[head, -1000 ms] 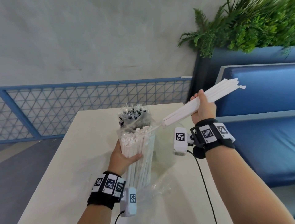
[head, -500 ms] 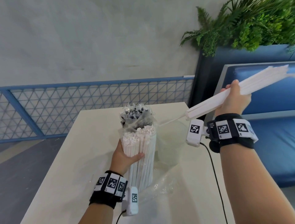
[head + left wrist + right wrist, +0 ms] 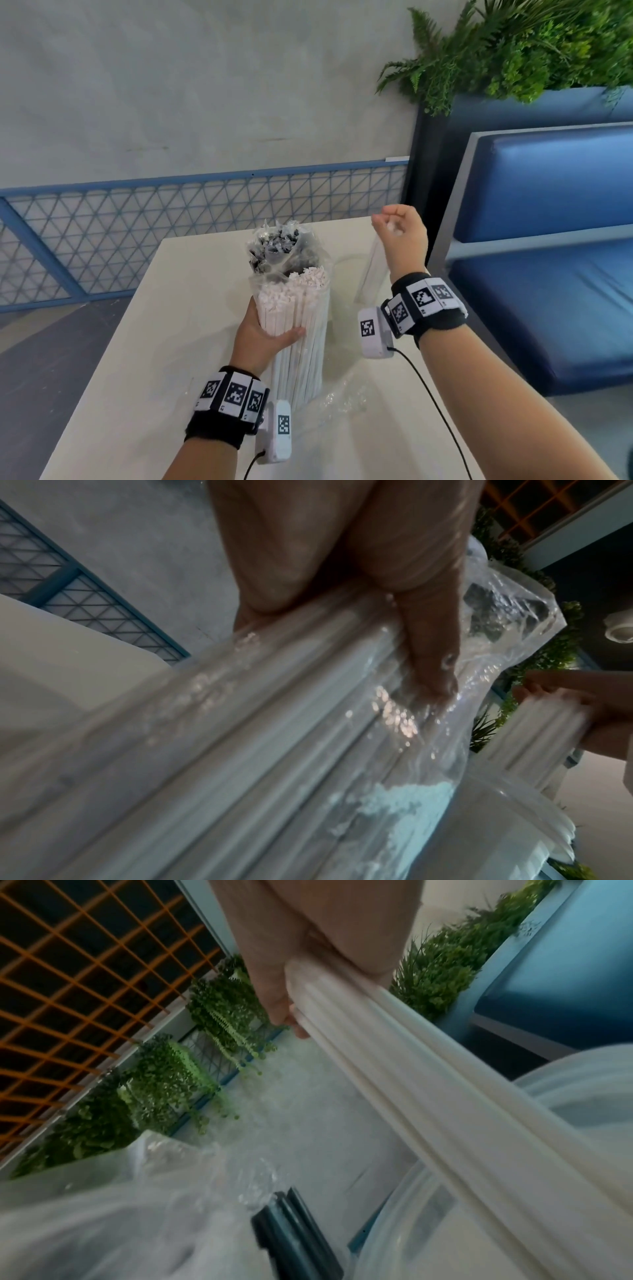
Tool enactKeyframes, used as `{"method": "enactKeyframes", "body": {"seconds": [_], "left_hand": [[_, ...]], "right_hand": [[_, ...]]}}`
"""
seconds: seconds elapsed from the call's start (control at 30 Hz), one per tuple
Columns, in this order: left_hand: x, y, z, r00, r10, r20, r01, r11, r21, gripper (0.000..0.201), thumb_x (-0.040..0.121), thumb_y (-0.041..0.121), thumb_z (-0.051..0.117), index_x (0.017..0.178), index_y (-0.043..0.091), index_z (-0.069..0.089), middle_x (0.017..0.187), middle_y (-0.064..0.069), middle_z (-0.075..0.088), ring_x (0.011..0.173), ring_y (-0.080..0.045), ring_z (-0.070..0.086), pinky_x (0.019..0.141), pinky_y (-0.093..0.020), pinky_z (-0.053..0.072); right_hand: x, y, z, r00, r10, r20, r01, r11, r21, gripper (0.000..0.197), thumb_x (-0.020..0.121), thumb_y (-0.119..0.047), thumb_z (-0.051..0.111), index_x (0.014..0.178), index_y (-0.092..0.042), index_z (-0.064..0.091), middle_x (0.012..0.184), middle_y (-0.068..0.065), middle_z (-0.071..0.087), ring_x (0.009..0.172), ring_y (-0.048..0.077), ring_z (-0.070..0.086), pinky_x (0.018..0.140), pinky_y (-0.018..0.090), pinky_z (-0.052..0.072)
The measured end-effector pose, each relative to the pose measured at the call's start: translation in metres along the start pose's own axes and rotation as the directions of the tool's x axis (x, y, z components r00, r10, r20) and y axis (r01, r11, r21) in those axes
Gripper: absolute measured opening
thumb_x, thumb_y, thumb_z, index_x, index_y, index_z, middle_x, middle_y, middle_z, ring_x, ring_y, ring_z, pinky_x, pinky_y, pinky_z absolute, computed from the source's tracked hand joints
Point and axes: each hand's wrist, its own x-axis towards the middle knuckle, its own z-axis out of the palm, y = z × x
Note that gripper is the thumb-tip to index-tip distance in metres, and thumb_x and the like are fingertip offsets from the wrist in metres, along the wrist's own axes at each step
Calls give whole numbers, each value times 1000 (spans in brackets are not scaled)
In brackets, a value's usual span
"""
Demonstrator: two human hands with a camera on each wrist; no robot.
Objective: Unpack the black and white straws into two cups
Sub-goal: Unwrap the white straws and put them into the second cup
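Observation:
My left hand (image 3: 270, 337) grips an upright pack of white straws (image 3: 303, 346) still in its clear bag, standing on the table. Its thumb (image 3: 428, 647) presses on the plastic. A bagged bundle of black straws (image 3: 279, 245) stands right behind it, also seen as black straws (image 3: 291, 1231) in the right wrist view. My right hand (image 3: 400, 233) holds a handful of loose white straws (image 3: 411, 1074) pointing down into a clear cup (image 3: 349, 281), whose rim (image 3: 565, 1093) shows at the lower right. Only one cup is plainly in view.
Crumpled clear wrap (image 3: 342, 401) lies on the cream table (image 3: 154, 359) in front of the pack. A blue bench (image 3: 548, 308) stands close on the right, with a planter of greenery (image 3: 513, 51) behind it. A blue mesh railing (image 3: 171, 212) runs beyond the table's far edge.
My right hand has swung its handful of white straws from raised and slanting up to the right to pointing down into the cup. My left hand keeps holding the pack.

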Motion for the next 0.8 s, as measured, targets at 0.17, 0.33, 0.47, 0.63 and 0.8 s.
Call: {"method": "enactKeyframes", "body": {"seconds": [0.17, 0.33, 0.47, 0.63, 0.8], "left_hand": [[-1, 0, 0, 999, 37, 9, -37, 999, 7, 70, 59, 8, 86, 114, 26, 46, 100, 18, 60, 90, 8, 56, 66, -1, 45], [-2, 1, 3, 997, 75, 33, -77, 995, 64, 76, 57, 16, 87, 117, 27, 42, 103, 23, 56, 94, 14, 50, 67, 3, 41], [-5, -1, 2, 997, 71, 23, -72, 996, 44, 75, 57, 15, 87, 116, 29, 42, 105, 21, 57, 96, 14, 51, 71, -2, 42], [-5, -6, 0, 993, 89, 75, -90, 996, 18, 70, 57, 14, 87, 112, 28, 45, 107, 14, 61, 95, 11, 57, 75, -4, 45], [-4, -10, -5, 986, 92, 140, -91, 996, -13, 76, 52, 16, 90, 112, 25, 44, 109, 7, 61, 97, 4, 60, 73, -9, 48]], "right_hand": [[-27, -18, 4, 937, -348, 1, 347, 933, -100, 18, 81, -15, 67, 96, -15, 57, 88, -13, 56, 78, 2, 53, 74, 7, 41], [-73, -19, 18, 818, -312, 484, 509, 785, -353, 19, 90, -29, 56, 94, -14, 67, 109, 7, 53, 89, 21, 54, 80, 20, 40], [-83, -20, 20, 832, 27, 553, 401, 660, -636, 40, 93, -44, 44, 123, -20, 55, 131, 12, 40, 107, 33, 53, 93, 34, 43], [-80, -33, 14, 696, 161, 700, 509, 577, -638, 60, 88, -34, 59, 140, -17, 33, 117, 14, 56, 110, 28, 53, 89, 30, 41], [-84, -37, 12, 633, 199, 748, 524, 600, -604, 80, 79, -16, 69, 144, -17, 24, 124, 12, 48, 104, 25, 54, 81, 21, 39]]}}
